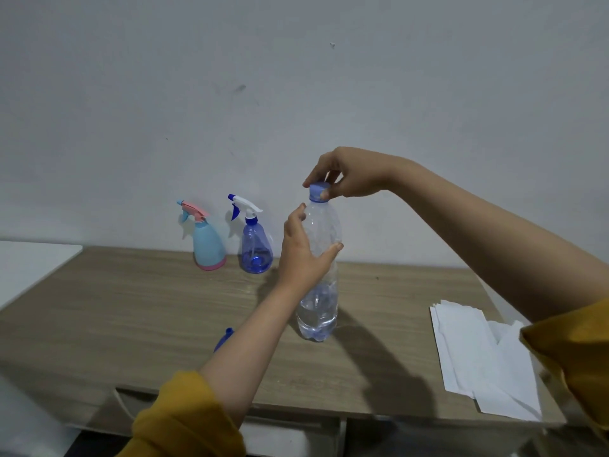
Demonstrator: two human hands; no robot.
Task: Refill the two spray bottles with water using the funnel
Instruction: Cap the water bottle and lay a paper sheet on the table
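A clear plastic water bottle (319, 308) stands upright mid-table, water filling only its lowest part. My left hand (301, 255) wraps its middle. My right hand (349, 174) pinches its blue cap (318, 192) from above. Two spray bottles stand at the back by the wall, both with their trigger heads on: a light-blue one with pink trim (207, 242) and, to its right, a translucent dark-blue one with a white trigger (255, 244). A blue object (224, 338), perhaps the funnel, peeks out from behind my left forearm.
The wooden table (131, 308) runs to a grey wall behind. Several white paper sheets (474, 354) lie at the right front edge. A white surface (33, 265) adjoins the table on the left. An open drawer sits under the front edge.
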